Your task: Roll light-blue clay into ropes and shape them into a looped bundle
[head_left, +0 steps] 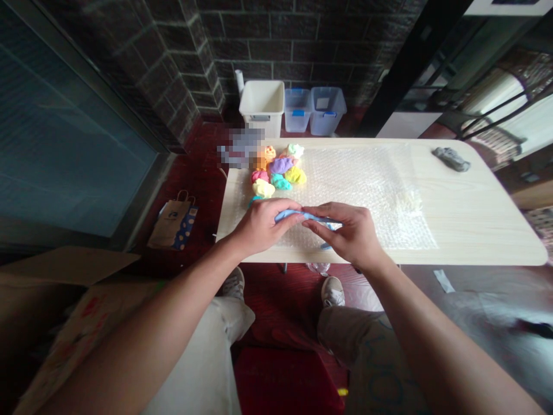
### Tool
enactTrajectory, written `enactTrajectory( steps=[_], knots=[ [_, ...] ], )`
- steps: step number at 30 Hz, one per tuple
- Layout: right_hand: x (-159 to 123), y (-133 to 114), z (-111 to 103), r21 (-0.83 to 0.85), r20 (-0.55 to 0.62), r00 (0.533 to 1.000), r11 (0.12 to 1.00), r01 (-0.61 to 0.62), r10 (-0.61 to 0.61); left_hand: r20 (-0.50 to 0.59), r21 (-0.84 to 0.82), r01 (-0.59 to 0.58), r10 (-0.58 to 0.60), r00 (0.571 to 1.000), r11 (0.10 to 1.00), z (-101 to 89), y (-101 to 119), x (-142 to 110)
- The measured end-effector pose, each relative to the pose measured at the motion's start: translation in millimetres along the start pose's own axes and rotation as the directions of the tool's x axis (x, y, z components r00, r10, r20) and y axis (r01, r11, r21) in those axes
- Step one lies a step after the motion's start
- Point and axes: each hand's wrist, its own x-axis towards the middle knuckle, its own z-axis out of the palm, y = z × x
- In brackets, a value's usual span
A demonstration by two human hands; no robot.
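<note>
Currently left hand [266, 223] and right hand [356, 231] nearly closed, pinching flat, pale-blue, soft strip [284, 214], not set down yet; colourful soft lumps [281, 166] already by tabletop's [479, 213] left edge.

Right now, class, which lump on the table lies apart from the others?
The grey lump, alone at right on the table; the brightly coloured lumps cluster at left.

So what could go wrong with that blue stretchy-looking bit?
The blue piece looks thin and is pinched between the left hand and right hand, so a hard pull might tear it.

The coloured lumps are bunched close together; if they are as soft as they look, their colours could stick and mix.

The hands are near the front edge of the table, so a dropped bit might end up on the floor.
</note>
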Motion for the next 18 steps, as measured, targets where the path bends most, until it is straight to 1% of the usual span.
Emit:
enactTrajectory(
  steps=[3, 7, 10, 12, 14, 16, 18],
  knots=[
    [0.9, -1.3, -0.3, -0.011, 0.009, 1.000, 1.000, 0.019, -0.019, 0.025, 0.009, -0.012, 0.011, 1.000, 1.000, -1.5, -0.7, 0.1],
    [1.2, -0.5, -1.4, -0.035, 0.018, 1.000, 0.999, -0.015, 0.016, 0.081, -0.004, -0.038, 0.038, 0.996, 0.999, -3.7, -0.6, 1.0],
    [-0.1, 2.0, -1.5, -0.024, -0.003, 0.998, 0.998, -0.061, 0.061, 0.060, 0.003, -0.106, 0.106, 0.993, 0.994, -3.4, -2.6, 0.8],
    [-1.3, 3.4, -0.9, 0.008, -0.003, 0.995, 0.995, -0.095, 0.095, 0.054, 0.019, -0.122, 0.121, 0.991, 0.992, -2.2, -4.4, 0.3],
    [-1.9, 4.1, -0.2, 0.032, 0.008, 0.995, 0.994, -0.103, 0.103, 0.064, 0.059, -0.127, 0.123, 0.990, 0.990, -1.1, -4.8, 0.2],
    [-1.6, 4.3, 0.2, 0.019, 0.015, 0.998, 0.998, -0.063, 0.063, 0.102, 0.140, -0.148, 0.134, 0.986, 0.979, -0.9, -3.3, 0.9],
    [-0.5, 4.4, 0.2, -0.016, 0.020, 1.000, 1.000, 0.015, -0.015, 0.164, 0.233, -0.185, 0.149, 0.975, 0.955, -1.6, -0.7, 2.2]
  ],
)
